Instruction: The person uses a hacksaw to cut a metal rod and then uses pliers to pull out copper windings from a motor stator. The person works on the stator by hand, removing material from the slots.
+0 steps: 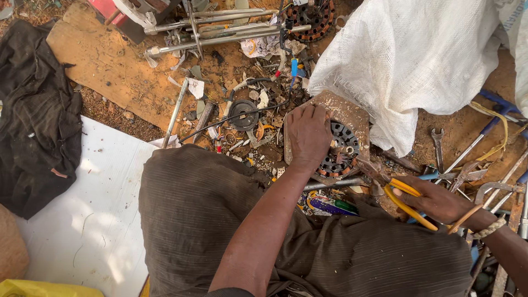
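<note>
- Your left hand (pixel 308 132) presses flat, fingers spread, on the slotted motor core (pixel 338 151); keep it pinned.
- Your right hand (pixel 434 201), closed round the yellow-handled pliers (pixel 399 195), should bite squarely.

I judge this an open-air repair workshop set on bare earth; scrap parts litter the dirt ground (pixel 467 132); metal rods (pixel 220 33) lie across a wooden board (pixel 104 66); a wound motor stator (pixel 338 151) sits amid debris; spanners (pixel 438 144) and hand tools lie loose beside a white woven sack (pixel 412 60).
</note>
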`<state>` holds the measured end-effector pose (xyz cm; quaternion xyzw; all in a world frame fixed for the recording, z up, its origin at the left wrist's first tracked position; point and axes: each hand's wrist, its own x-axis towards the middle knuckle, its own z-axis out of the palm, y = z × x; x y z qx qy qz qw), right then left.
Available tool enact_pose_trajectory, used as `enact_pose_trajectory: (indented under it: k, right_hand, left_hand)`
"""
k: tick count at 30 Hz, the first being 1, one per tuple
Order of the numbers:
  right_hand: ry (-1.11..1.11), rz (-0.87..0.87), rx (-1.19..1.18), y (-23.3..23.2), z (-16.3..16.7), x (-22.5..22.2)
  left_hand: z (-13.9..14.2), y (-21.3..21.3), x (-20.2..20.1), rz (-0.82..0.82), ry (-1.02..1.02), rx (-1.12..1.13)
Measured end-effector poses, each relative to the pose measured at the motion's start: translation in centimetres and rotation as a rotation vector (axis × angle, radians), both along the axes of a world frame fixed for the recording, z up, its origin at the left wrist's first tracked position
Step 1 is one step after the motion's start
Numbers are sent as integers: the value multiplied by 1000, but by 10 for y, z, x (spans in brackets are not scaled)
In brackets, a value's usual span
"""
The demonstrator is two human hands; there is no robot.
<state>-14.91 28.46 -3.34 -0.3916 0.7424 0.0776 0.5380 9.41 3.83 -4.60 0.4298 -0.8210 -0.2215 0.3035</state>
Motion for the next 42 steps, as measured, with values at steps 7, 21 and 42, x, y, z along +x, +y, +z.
enact_pose_trajectory:
  k: [7, 21, 42]
  right_hand:
    - [67, 28, 41, -19, 19, 9]
    - [-758, -443, -252, 9, -80, 30]
    - [932, 206, -461, 2, 55, 70]
  left_hand:
    - [-1, -1, 1, 10, 54, -31]
    - [10, -4, 3, -34, 53, -8]
    - [-14, -5, -6, -2, 48, 26]
